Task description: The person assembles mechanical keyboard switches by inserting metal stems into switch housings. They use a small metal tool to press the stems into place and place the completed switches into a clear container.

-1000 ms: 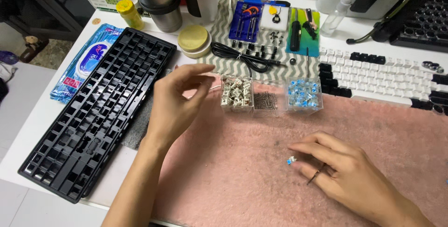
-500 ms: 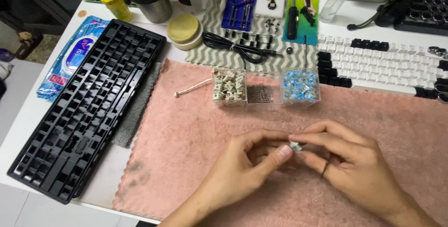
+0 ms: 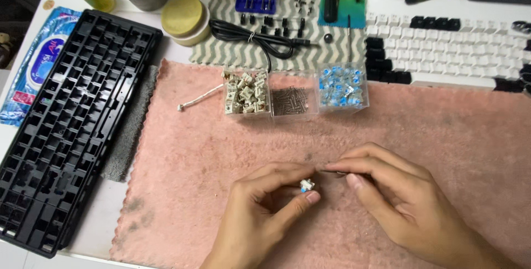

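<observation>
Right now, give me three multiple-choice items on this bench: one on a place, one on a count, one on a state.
1. Where does the empty black plastic keyboard case lie?
A. left of the pink towel mat
B. on it
C. right of it
2. How many small clear plastic boxes stand in the row?
A. two
B. three
C. five
3. What does the left hand hold?
A. nothing
B. a black cable
C. a small white-and-blue switch part

A: it sits off the mat's left edge. B: three, side by side. C: pinched at the fingertips, right hand close by.
</observation>
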